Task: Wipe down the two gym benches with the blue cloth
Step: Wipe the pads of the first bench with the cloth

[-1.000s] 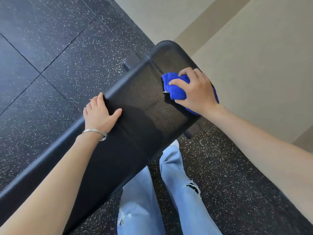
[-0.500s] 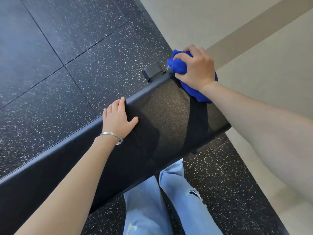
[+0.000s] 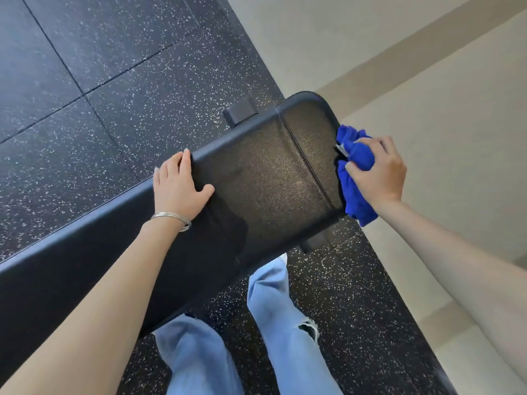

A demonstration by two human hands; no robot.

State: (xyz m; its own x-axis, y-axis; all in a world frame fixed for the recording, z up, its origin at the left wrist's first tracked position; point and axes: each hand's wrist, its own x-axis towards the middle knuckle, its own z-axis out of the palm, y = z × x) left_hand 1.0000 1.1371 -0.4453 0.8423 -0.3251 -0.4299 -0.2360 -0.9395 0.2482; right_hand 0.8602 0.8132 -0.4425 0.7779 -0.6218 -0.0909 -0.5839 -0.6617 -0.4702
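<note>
A black padded gym bench [image 3: 256,178] runs from the lower left to its rounded end at the upper right. My right hand [image 3: 379,169] grips a bunched blue cloth [image 3: 356,178] and presses it against the end edge of the pad. My left hand [image 3: 176,186] lies flat on the far long edge of the bench, fingers over the rim, a thin silver bangle on the wrist. Only one bench is in view.
Black speckled rubber floor tiles [image 3: 114,95] surround the bench. A beige wall [image 3: 427,67] stands close behind the bench end. Bench feet [image 3: 241,111] stick out on both sides. My legs in light blue jeans [image 3: 273,323] stand against the near side.
My right hand has carried the cloth from the top of the pad, up to the far corner, then round onto the end edge. My left hand stayed planted on the far edge.
</note>
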